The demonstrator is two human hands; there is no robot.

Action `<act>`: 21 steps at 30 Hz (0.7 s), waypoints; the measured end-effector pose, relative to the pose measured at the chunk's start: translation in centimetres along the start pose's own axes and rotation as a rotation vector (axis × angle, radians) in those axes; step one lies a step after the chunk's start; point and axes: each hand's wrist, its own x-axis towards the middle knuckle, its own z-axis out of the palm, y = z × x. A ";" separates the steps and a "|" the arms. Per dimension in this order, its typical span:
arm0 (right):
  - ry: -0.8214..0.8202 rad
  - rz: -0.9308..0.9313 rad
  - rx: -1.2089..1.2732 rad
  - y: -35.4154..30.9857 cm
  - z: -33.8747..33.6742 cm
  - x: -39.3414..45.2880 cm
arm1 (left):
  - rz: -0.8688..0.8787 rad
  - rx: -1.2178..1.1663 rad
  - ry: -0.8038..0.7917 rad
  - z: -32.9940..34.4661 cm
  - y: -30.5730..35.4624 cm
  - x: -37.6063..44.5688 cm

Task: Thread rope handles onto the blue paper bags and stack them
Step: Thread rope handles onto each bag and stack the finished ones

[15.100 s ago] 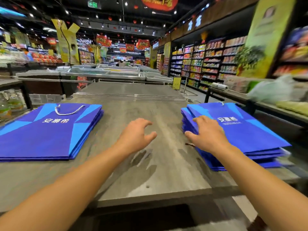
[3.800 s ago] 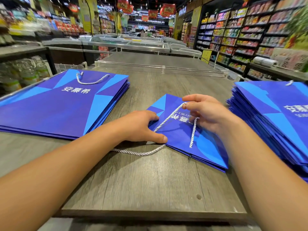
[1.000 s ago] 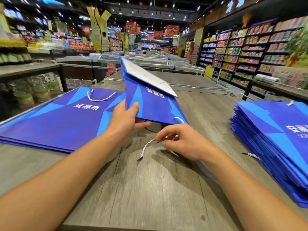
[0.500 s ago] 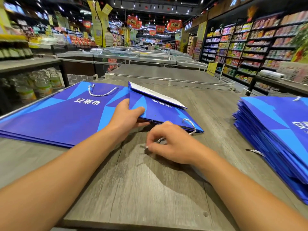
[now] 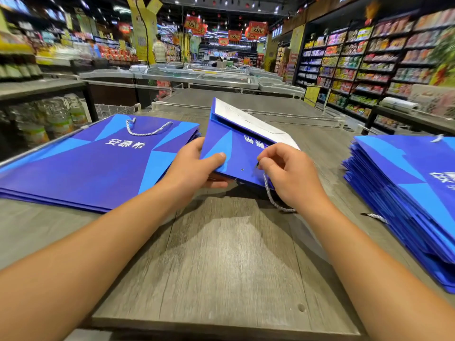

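Both hands (image 5: 197, 168) gripping bag (image 5: 234, 148)

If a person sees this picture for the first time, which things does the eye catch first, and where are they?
In the centre, the left hand grips a blue paper bag, lifted and tilted off the grey table, while the right hand pinches a white rope at its near edge. A flat stack with a rope handle lies at left, and a taller stack at right.

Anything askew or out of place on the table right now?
One loose rope end sticks out sideways from the right stack, whose edges look fanned unevenly. The left stack lies neat, handle on top. Nothing looks torn or spilled.
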 end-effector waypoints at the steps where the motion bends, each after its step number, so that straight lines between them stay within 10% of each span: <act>1: -0.004 0.010 -0.001 0.1 0.0 0.0 | -0.026 0.046 -0.004 0.1 -0.1 -0.1; 8: -0.168 0.102 -0.106 1.6 0.0 0.3 | 0.083 0.964 0.039 -0.3 -0.8 0.1; 21: -0.202 0.118 -0.042 1.9 0.0 0.4 | 0.193 1.119 -0.310 -1.0 -1.2 0.0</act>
